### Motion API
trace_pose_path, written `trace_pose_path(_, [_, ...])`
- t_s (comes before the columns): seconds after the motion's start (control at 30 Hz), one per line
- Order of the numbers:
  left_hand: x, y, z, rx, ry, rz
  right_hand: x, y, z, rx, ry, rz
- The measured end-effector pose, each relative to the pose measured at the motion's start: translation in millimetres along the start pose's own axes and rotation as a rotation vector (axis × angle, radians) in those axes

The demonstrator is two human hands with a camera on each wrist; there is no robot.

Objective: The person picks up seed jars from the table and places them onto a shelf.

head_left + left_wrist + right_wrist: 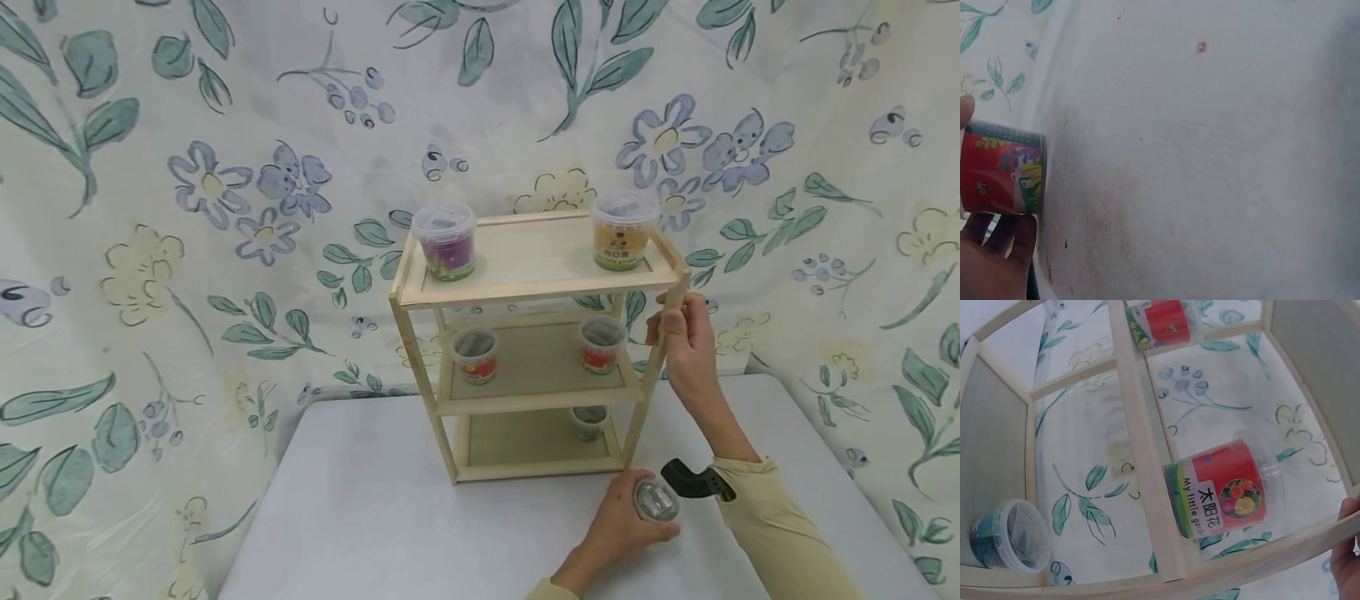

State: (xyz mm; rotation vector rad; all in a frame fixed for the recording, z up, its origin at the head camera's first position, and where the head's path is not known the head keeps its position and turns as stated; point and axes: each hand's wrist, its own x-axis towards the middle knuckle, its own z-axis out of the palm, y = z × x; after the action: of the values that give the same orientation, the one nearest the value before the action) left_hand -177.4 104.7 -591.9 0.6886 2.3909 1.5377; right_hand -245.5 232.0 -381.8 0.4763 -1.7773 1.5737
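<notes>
A three-tier wooden shelf (525,283) stands on the grey table (360,508). My right hand (678,329) grips its front right post just under the top tier; only a fingertip (1349,550) shows in the right wrist view. My left hand (626,521) holds a small red tub (656,500) with a clear lid, standing on the table by the shelf's front right corner. The left wrist view shows the same red tub (1000,170) gripped by my left hand (991,256).
A purple tub (447,242) and an orange tub (621,232) stand on the top tier. Two red tubs (474,356) (602,346) stand on the middle tier, a dark green tub (588,422) on the bottom. Flowered cloth (187,208) hangs behind.
</notes>
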Motion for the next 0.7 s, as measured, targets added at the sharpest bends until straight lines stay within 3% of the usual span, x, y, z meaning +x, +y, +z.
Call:
trace_pose_path(0.47, [-15.4, 6.5, -20.7, 0.112, -0.082, -0.073, 0, 0, 1, -0.021, -0.001, 0.015])
trace_pose_path(0.7, [-25.0, 4.7, -36.2, 0.133, -0.043, -0.101, -1, 0, 2, -0.005, 0.014, 0.029])
